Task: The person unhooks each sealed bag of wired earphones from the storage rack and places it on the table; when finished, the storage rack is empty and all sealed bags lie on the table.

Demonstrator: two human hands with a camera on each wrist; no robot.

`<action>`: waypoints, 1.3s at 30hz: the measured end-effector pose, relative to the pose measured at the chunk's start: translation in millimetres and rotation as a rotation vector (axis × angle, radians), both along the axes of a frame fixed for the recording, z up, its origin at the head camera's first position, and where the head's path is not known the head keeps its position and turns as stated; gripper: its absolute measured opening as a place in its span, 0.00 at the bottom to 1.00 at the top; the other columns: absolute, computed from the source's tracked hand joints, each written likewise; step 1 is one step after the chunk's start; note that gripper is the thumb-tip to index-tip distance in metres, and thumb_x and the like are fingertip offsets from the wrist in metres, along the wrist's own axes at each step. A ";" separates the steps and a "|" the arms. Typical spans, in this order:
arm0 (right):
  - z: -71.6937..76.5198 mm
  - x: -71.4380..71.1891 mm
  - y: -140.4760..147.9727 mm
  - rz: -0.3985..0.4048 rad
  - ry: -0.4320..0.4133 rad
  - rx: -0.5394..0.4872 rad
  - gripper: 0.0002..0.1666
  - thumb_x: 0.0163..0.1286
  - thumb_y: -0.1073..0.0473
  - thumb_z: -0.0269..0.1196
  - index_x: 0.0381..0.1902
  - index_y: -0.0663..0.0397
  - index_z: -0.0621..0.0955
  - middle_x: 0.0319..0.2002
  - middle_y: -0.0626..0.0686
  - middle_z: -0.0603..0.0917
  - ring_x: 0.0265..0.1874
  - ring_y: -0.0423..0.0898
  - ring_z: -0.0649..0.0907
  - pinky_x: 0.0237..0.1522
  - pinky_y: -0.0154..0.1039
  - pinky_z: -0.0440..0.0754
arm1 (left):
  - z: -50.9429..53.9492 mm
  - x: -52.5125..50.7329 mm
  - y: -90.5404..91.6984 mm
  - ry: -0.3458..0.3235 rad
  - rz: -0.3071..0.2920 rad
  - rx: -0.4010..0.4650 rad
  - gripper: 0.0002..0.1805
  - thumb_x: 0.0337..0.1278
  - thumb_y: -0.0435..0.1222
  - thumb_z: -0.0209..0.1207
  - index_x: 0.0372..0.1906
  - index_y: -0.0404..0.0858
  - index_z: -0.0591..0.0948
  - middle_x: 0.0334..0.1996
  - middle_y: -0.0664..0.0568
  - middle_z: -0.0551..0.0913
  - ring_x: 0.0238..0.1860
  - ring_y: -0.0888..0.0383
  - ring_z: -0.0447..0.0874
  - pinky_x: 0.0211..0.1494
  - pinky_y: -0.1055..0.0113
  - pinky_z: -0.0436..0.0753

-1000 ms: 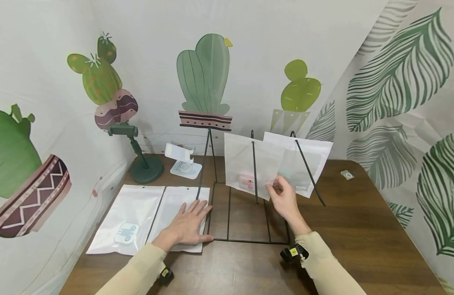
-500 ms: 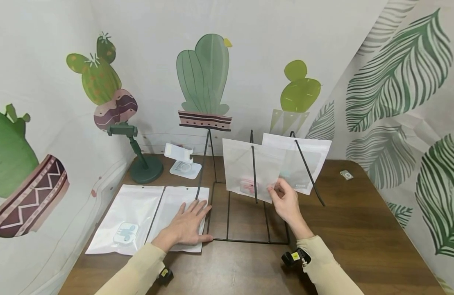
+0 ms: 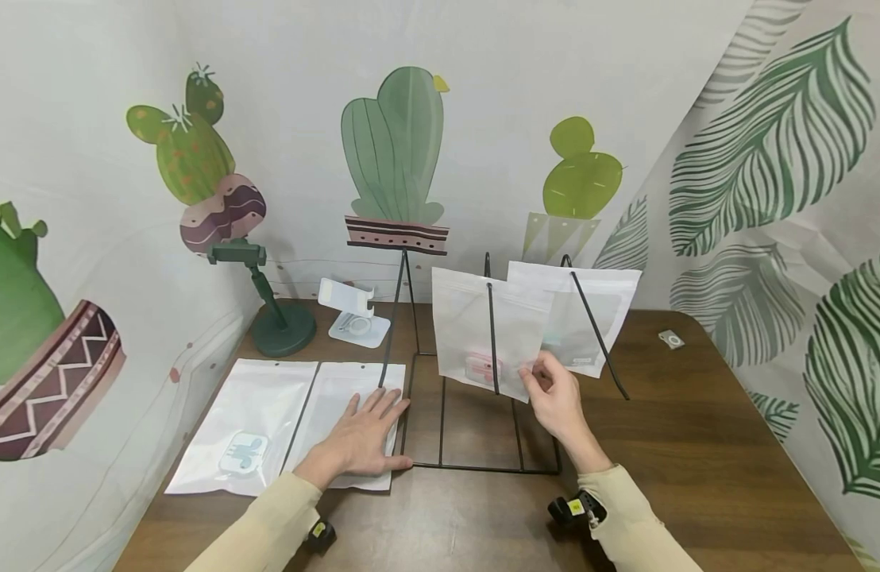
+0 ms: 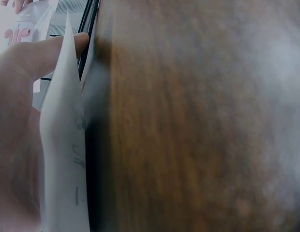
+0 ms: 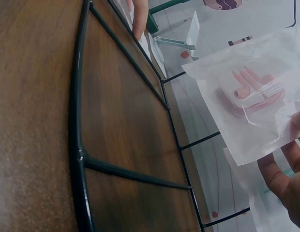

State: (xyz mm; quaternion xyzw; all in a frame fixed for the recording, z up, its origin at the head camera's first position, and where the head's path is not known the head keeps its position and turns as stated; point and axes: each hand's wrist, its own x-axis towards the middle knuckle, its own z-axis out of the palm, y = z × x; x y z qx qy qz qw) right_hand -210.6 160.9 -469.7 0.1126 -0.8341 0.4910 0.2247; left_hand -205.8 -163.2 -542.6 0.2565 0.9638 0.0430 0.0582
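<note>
With your right hand (image 3: pixel 557 397) pinching the pink-earphone pouch (image 3: pixel 463 322) and left hand (image 3: pixel 364 433) spread-fingered, ease it gently along its hook (image 3: pixel 493 342).

Tabletop (image 3: pixel 726 445) layout

Phone holder (image 3: pixel 283 327) back left, phone stand (image 3: pixel 360 327) just right of it, two zip bags (image 3: pixel 264 405) (image 3: pixel 336 389) lying in front. Wire rack (image 3: pixel 443 421) mid-ish, two more zip bags (image 3: pixel 460 326) (image 3: pixel 572 314) hanging off its hooks (image 3: pixel 493 334). Music player (image 3: pixel 672 339) way over right.

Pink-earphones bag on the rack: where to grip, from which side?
Likely the lower right corner of the bag, pinched from the right as the right hand does: it hangs by its top, a prong crosses its middle, and that corner is flat, clear of the earphones.
</note>
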 end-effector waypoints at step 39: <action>-22.7 11.8 11.4 0.057 0.037 -0.066 0.06 0.62 0.76 0.63 0.31 0.64 0.78 0.30 0.60 0.81 0.24 0.41 0.76 0.23 0.27 0.76 | -3.2 -1.5 -1.0 0.004 0.000 -0.013 0.55 0.47 0.75 0.50 0.76 0.48 0.57 0.77 0.49 0.54 0.77 0.45 0.49 0.73 0.36 0.52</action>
